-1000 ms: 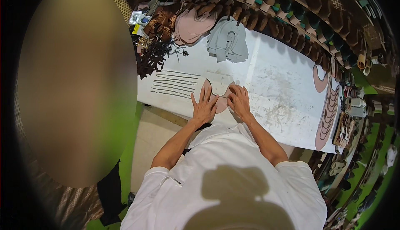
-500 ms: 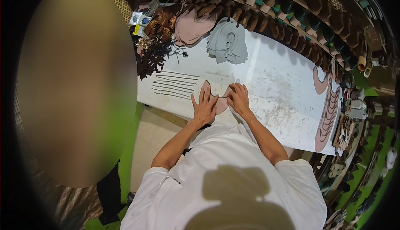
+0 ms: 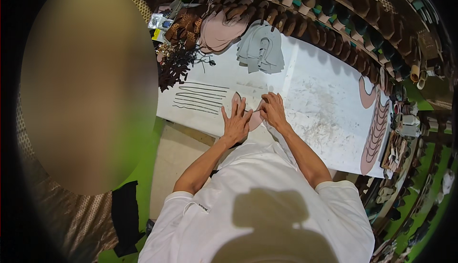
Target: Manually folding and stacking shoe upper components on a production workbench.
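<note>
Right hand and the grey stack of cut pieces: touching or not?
Apart. The head view shows a strip of white tabletop between the right hand and the lower edge of the grey stack.

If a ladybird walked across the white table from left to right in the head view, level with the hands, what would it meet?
Thin dark strips → left hand → curved pink piece → right hand → overlapping pink pieces with dark curved edges.
</note>
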`<action>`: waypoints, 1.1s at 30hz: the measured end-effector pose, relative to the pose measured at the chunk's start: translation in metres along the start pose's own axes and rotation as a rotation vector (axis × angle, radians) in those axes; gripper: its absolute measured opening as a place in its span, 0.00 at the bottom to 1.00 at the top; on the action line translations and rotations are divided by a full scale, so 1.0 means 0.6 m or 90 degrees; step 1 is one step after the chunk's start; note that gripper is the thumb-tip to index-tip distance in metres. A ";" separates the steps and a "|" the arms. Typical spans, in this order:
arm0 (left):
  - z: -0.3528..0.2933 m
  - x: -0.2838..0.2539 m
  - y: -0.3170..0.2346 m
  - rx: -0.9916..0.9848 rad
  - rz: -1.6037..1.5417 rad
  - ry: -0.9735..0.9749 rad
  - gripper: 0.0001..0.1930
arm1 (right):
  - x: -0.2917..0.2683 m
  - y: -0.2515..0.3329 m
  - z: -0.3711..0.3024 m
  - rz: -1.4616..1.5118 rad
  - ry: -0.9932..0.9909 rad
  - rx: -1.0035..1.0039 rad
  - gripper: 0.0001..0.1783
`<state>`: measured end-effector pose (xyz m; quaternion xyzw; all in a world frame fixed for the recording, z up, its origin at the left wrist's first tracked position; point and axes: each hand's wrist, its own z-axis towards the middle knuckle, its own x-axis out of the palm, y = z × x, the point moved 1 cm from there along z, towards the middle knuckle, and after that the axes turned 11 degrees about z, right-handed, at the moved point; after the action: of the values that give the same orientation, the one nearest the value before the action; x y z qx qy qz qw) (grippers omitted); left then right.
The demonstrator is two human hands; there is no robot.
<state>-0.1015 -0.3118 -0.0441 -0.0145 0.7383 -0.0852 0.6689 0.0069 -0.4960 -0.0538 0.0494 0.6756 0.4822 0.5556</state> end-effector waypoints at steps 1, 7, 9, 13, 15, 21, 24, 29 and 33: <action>0.001 -0.003 -0.001 -0.005 -0.016 -0.021 0.32 | 0.000 0.000 0.001 -0.001 0.005 0.003 0.06; -0.002 0.005 0.000 0.005 0.002 0.039 0.33 | -0.001 0.000 0.009 -0.016 0.018 -0.015 0.07; 0.001 0.011 0.001 0.014 0.020 0.025 0.32 | -0.002 -0.002 0.015 -0.010 0.025 -0.016 0.07; 0.006 0.002 -0.008 0.006 0.032 0.053 0.33 | 0.005 -0.011 0.017 -0.026 0.041 -0.015 0.07; 0.008 -0.007 -0.013 0.000 0.002 0.040 0.34 | 0.006 -0.014 0.015 -0.028 0.039 -0.014 0.07; 0.005 0.001 -0.012 -0.001 -0.001 0.074 0.34 | -0.002 -0.004 0.014 -0.022 0.027 -0.005 0.09; 0.002 0.013 -0.014 -0.002 0.000 0.054 0.35 | -0.006 0.000 -0.001 0.008 -0.026 0.010 0.10; 0.002 0.025 -0.016 -0.004 0.007 0.041 0.36 | 0.004 0.013 -0.036 -0.027 -0.101 0.025 0.11; 0.004 0.023 -0.018 0.005 0.023 0.041 0.36 | 0.011 0.004 -0.032 -0.038 -0.084 0.019 0.08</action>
<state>-0.1018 -0.3247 -0.0562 0.0039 0.7592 -0.0763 0.6463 -0.0118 -0.5024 -0.0583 0.0693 0.6455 0.4514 0.6122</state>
